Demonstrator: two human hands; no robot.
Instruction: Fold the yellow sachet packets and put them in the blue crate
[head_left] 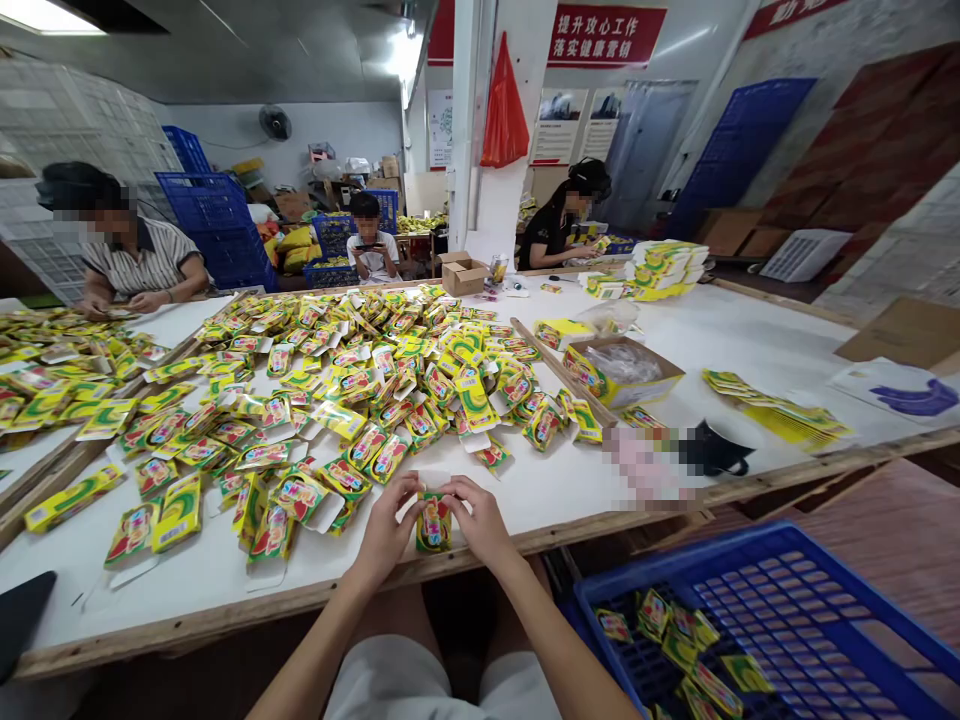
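Note:
A small yellow and green printed box (433, 524) stands upright at the table's front edge, its white flap at the top. My left hand (391, 520) grips its upper left corner with the fingers pinched. My right hand (474, 515) pinches the upper right corner of that same box. Both hands meet at the flap, and the fingertips partly cover it. Just beyond them lies a large heap of similar boxes (390, 455), many with white end flaps sticking out.
A blue crate (600, 590) with several boxes stands below the table at right. On the tabletop are a wooden divider strip (566, 375), an open carton (637, 393), a stack of flat cartons (780, 405), a dark cup (716, 448) and a black phone-like object (22, 610). Other people sit across.

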